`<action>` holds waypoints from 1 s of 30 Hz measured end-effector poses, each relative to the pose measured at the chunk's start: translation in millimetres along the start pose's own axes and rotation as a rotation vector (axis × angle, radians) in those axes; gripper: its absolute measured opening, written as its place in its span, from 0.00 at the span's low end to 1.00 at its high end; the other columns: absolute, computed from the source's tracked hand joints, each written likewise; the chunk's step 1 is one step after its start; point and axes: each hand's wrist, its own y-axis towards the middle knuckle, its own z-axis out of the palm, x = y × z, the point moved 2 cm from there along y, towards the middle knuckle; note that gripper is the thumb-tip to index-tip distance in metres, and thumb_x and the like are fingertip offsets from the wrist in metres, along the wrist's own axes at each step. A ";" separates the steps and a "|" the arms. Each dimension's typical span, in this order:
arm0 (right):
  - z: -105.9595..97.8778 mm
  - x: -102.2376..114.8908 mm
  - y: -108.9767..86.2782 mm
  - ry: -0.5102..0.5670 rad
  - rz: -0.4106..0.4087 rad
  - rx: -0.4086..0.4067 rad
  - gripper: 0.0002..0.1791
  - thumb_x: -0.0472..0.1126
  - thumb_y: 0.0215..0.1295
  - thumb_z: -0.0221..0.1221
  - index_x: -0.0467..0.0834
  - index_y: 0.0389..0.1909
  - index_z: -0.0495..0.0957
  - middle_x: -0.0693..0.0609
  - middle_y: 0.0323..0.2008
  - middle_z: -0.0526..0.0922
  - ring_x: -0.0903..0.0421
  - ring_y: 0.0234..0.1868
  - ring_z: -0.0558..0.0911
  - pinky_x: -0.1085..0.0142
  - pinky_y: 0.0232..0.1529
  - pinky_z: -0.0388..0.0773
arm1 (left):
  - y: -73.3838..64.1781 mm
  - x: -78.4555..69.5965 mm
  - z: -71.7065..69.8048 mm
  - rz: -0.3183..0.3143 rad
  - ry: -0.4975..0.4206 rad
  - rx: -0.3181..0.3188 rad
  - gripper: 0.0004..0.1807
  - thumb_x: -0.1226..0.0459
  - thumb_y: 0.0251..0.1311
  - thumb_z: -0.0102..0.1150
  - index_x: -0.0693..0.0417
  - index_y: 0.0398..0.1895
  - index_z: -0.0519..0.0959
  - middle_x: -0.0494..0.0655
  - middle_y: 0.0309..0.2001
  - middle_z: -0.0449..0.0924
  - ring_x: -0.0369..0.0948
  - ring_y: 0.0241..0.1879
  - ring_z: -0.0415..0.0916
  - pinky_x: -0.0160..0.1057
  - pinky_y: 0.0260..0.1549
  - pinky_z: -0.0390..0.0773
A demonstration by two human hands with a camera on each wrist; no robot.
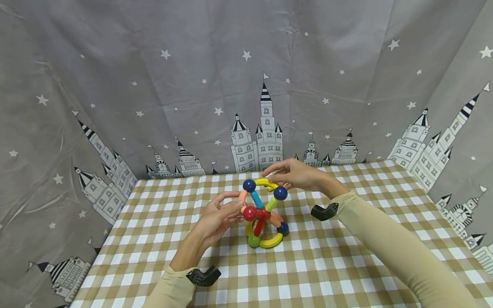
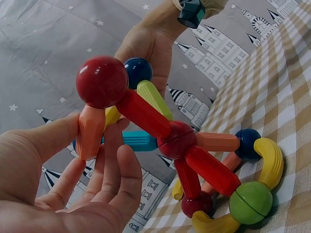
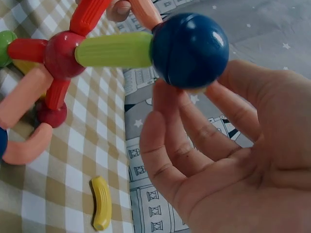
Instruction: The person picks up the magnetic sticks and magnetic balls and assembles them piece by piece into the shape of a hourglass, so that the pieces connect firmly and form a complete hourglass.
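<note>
A structure of magnetic balls and rods stands on the cloth, with a red center ball (image 2: 177,140) from which straight rods spread. My left hand (image 1: 216,220) pinches the peach curved rod (image 2: 91,131) below a larger red ball (image 2: 102,81). Up at the top, my right hand (image 1: 295,174) holds the yellow curved rod (image 1: 264,183) between thumb and fingers, close by a dark blue ball (image 1: 280,193). That ball mostly hides the yellow rod in the right wrist view. A lime rod (image 3: 115,50) joins the blue ball to the center. Low down are a green ball (image 2: 250,202) and curved rods.
A loose yellow curved rod (image 3: 101,204) lies on the checkered tablecloth (image 1: 328,270) beyond the structure. Behind the table hangs a grey curtain (image 1: 207,49) printed with castles and stars.
</note>
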 end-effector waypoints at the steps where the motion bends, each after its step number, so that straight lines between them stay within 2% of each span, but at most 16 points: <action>1: -1.6 -1.3 0.2 -0.018 -0.004 0.001 0.19 0.43 0.77 0.58 0.42 0.64 0.79 0.43 0.60 0.80 0.39 0.56 0.80 0.49 0.54 0.81 | 0.4 0.0 -0.1 0.002 0.004 0.000 0.25 0.65 0.70 0.64 0.56 0.67 0.68 0.53 0.46 0.85 0.45 0.41 0.84 0.51 0.55 0.80; 5: -10.4 -8.9 2.3 -0.062 -0.015 -0.027 0.19 0.45 0.78 0.57 0.44 0.64 0.78 0.42 0.62 0.79 0.42 0.55 0.81 0.49 0.53 0.82 | 1.6 0.3 -0.3 0.001 0.008 -0.003 0.25 0.66 0.70 0.64 0.55 0.66 0.69 0.57 0.52 0.84 0.45 0.44 0.84 0.52 0.57 0.79; 9: -19.7 -22.5 9.2 -0.116 -0.039 -0.112 0.18 0.43 0.76 0.60 0.44 0.63 0.79 0.42 0.57 0.83 0.40 0.53 0.83 0.44 0.53 0.80 | 1.7 0.6 -0.2 0.005 -0.009 0.005 0.25 0.67 0.69 0.64 0.55 0.66 0.68 0.58 0.52 0.83 0.44 0.41 0.83 0.48 0.52 0.82; 13: -26.1 -42.5 19.0 -0.271 -0.089 -0.226 0.15 0.40 0.74 0.61 0.43 0.58 0.81 0.42 0.54 0.85 0.39 0.53 0.83 0.41 0.53 0.80 | 1.0 0.3 -0.3 0.015 -0.017 0.018 0.26 0.68 0.70 0.63 0.55 0.67 0.67 0.56 0.50 0.83 0.43 0.41 0.82 0.46 0.49 0.83; 16: -26.4 -57.0 27.3 -0.401 -0.120 -0.309 0.14 0.38 0.73 0.63 0.42 0.56 0.83 0.42 0.52 0.85 0.41 0.53 0.83 0.47 0.53 0.80 | 0.8 0.1 -2.6 0.019 -0.005 0.022 0.26 0.67 0.70 0.64 0.54 0.68 0.67 0.57 0.52 0.82 0.44 0.43 0.82 0.45 0.49 0.83; 18: -24.8 -66.3 33.9 -0.451 -0.130 -0.351 0.14 0.37 0.71 0.64 0.41 0.56 0.83 0.42 0.52 0.86 0.43 0.52 0.83 0.50 0.54 0.80 | 0.7 0.0 -4.2 0.024 -0.004 0.022 0.26 0.66 0.70 0.64 0.54 0.68 0.67 0.58 0.52 0.82 0.45 0.43 0.82 0.46 0.49 0.83; 24: -17.0 -91.4 52.4 -0.492 -0.160 -0.421 0.15 0.36 0.69 0.65 0.38 0.55 0.83 0.41 0.51 0.86 0.43 0.49 0.83 0.53 0.53 0.80 | 1.4 0.9 -5.2 0.037 -0.027 0.032 0.25 0.68 0.70 0.62 0.55 0.68 0.67 0.57 0.50 0.83 0.43 0.41 0.83 0.46 0.48 0.83; 30: -10.4 -105.9 59.7 -0.464 -0.133 -0.407 0.14 0.34 0.67 0.65 0.41 0.52 0.85 0.44 0.49 0.87 0.47 0.49 0.84 0.54 0.53 0.80 | 3.5 3.1 -2.2 0.028 -0.033 0.038 0.27 0.68 0.69 0.64 0.55 0.68 0.67 0.56 0.51 0.83 0.43 0.41 0.83 0.45 0.48 0.83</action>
